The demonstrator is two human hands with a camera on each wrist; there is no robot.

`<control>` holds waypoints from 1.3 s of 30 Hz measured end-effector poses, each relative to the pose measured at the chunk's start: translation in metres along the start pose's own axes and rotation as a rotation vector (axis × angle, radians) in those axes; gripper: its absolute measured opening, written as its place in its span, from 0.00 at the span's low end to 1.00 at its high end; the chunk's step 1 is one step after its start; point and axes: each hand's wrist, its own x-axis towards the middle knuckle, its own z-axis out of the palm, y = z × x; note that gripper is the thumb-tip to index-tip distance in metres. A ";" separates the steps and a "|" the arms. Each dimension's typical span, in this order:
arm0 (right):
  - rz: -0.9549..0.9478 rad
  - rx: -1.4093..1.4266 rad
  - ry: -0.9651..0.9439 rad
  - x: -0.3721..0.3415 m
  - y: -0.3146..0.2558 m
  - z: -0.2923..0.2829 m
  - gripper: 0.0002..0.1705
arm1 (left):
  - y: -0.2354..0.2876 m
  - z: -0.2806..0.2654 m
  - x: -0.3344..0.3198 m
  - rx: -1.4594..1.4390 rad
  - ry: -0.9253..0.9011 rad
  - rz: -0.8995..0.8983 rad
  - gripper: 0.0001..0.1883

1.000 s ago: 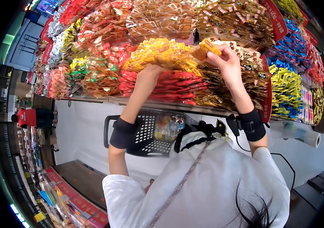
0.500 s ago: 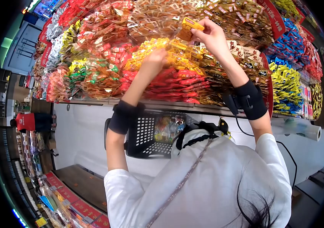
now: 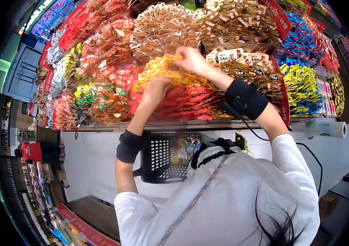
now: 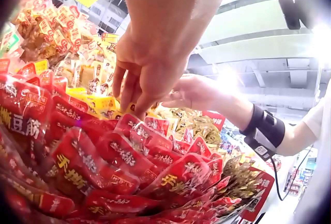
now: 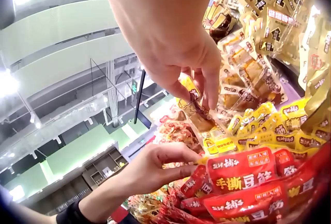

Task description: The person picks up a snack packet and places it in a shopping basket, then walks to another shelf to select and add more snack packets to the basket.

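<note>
My right hand (image 3: 191,59) pinches the yellow end of a clear snack packet (image 5: 201,123) with brown food inside, and the packet hangs down from the fingertips in the right wrist view. Beneath it are rows of yellow snack packets (image 5: 266,123). Close by on the left, my left hand (image 3: 156,91) reaches fingers-down to the front of the yellow rows. In the left wrist view its bent fingers (image 4: 129,92) go in behind the red snack packets (image 4: 119,157). Its fingertips are hidden, so I cannot tell whether they grip a packet.
Brown-gold packets (image 3: 240,24) and orange-brown packets (image 3: 162,26) fill the bins behind. Blue-and-yellow packets (image 3: 301,90) stand at the right. Below the counter edge is a black shopping basket (image 3: 158,153) holding several packages. A person in red (image 3: 31,151) stands far left.
My right hand first lifted the packet up and away, then brought it left and down beside the left hand. The left hand rose slightly, then lowered to the front of the yellow rows.
</note>
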 end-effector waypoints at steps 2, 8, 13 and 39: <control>-0.013 -0.092 0.009 0.002 0.006 0.013 0.10 | 0.000 -0.002 -0.002 0.009 0.010 0.016 0.05; -0.016 -0.261 -0.116 0.007 0.027 0.045 0.07 | 0.000 0.003 -0.006 -0.038 0.069 0.015 0.04; -0.016 -0.506 -0.128 0.013 0.029 0.054 0.08 | 0.000 0.004 -0.005 -0.013 0.137 0.056 0.04; -0.001 -0.865 -0.277 -0.018 0.006 -0.009 0.08 | -0.008 0.014 0.013 -0.091 0.195 0.007 0.06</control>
